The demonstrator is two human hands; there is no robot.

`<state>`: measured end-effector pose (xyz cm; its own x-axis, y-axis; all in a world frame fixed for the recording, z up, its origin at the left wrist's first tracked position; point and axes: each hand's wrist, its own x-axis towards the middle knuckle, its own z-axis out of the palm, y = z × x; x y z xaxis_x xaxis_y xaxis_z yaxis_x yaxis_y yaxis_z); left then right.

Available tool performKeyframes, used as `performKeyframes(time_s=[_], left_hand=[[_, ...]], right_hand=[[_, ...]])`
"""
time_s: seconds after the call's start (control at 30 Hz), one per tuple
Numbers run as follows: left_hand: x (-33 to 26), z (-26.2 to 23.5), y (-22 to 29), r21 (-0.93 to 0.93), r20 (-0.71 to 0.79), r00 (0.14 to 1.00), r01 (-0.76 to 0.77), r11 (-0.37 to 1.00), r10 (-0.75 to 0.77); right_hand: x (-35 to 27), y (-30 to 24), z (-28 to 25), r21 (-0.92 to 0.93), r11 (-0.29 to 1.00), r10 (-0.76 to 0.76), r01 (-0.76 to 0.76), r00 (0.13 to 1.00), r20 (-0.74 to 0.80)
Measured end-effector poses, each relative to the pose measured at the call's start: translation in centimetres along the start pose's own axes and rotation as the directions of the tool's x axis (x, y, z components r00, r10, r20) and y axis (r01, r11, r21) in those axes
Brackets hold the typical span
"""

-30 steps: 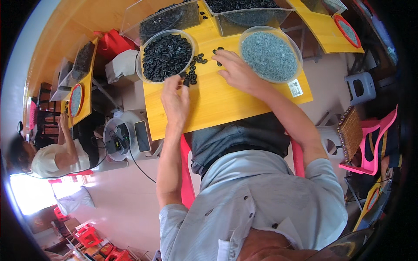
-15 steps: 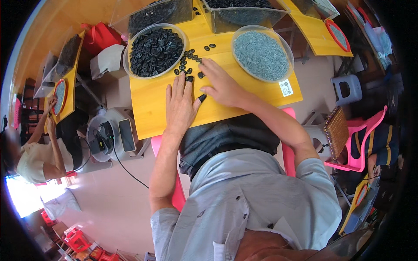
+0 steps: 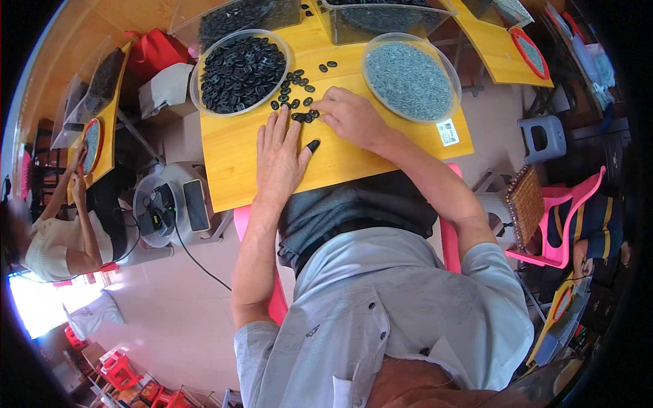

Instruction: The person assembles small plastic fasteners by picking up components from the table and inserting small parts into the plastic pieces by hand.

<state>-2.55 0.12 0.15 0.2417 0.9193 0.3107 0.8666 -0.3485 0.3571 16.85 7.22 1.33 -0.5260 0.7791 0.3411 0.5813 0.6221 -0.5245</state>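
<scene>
My left hand [image 3: 280, 155] lies flat, fingers spread, on the yellow table [image 3: 340, 160], with a black cap on its thumb tip. My right hand [image 3: 350, 117] rests beside it, its fingers curled over a few small black parts [image 3: 306, 116] at the left fingertips. Several more loose black parts [image 3: 299, 85] are scattered just beyond. A clear bowl of black parts [image 3: 239, 70] stands at the far left of the table. A clear bowl of small grey pieces [image 3: 411, 77] stands at the far right.
Clear bins [image 3: 252, 15] of dark parts line the table's back edge. A person [image 3: 58, 231] sits at another yellow table on the left. Pink chairs [image 3: 564, 217], a grey stool [image 3: 542, 138] and a round device with a cable [image 3: 160, 211] stand on the floor.
Both hands have drawn back from the bowl toward me. The left hand now lies flat on the table, and the right hand has moved in next to it over the loose black parts.
</scene>
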Motion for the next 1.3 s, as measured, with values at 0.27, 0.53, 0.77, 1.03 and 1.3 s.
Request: performKeyframes(time_s=[0.27, 0.53, 0.77, 1.03, 1.3], left_hand=[[0.1, 0.8, -1.2, -0.113, -0.119, 0.987, 0.097, 0.989, -0.11], [0.1, 0.1, -0.6, -0.026, -0.072, 0.997, -0.035, 0.999, 0.033], [0.2, 0.2, -0.7, -0.084, -0.088, 0.996, 0.009, 0.996, -0.016], [0.2, 0.1, -0.4, -0.046, -0.073, 0.997, 0.004, 0.999, -0.007], [0.2, -0.2, -0.3, -0.057, -0.135, 0.991, -0.003, 0.998, -0.005]], right_hand=[[2.7, 0.9, 0.1, 0.024, 0.997, -0.066, 0.075, 0.959, -0.275], [1.4, 1.1, 0.6, -0.014, 0.997, -0.071, 0.072, 0.994, 0.081], [1.5, 0.1, 0.1, -0.062, 0.998, -0.009, 0.012, 0.999, 0.044], [1.7, 0.0, 1.3, -0.038, 0.999, -0.005, 0.008, 0.996, 0.087], [1.4, -0.4, 1.1, 0.077, 0.989, 0.114, -0.122, 0.988, 0.103]])
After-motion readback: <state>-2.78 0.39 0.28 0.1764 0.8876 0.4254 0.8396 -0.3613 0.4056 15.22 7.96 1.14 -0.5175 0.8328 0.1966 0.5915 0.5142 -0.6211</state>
